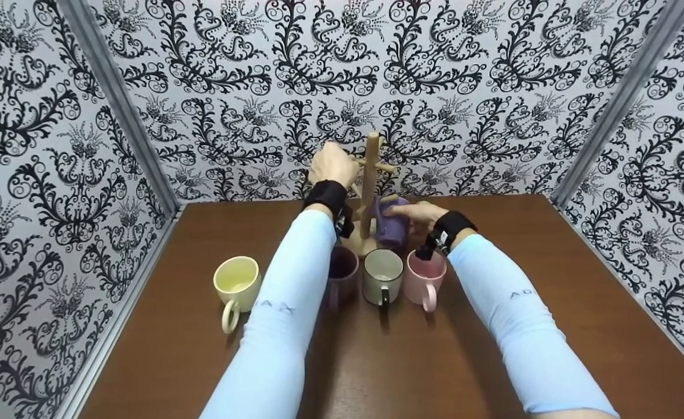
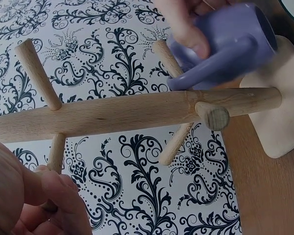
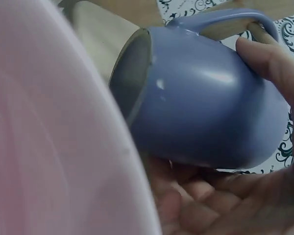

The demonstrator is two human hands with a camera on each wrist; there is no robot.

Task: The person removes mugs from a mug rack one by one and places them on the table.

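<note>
A wooden mug tree stands upright near the back of the table. My left hand is at its upper part; in the left wrist view its fingers pinch an upper peg. My right hand grips a purple mug by its body, to the right of the post. The mug is tilted mouth down, as the right wrist view also shows, with its handle turned towards the post. A lower peg lies close by the handle; whether it passes through the loop I cannot tell.
Before the stand are a dark mug, partly behind my left sleeve, a whitish mug with a black handle, and a pink mug below my right wrist. A yellow mug stands farther left. Patterned walls enclose the table.
</note>
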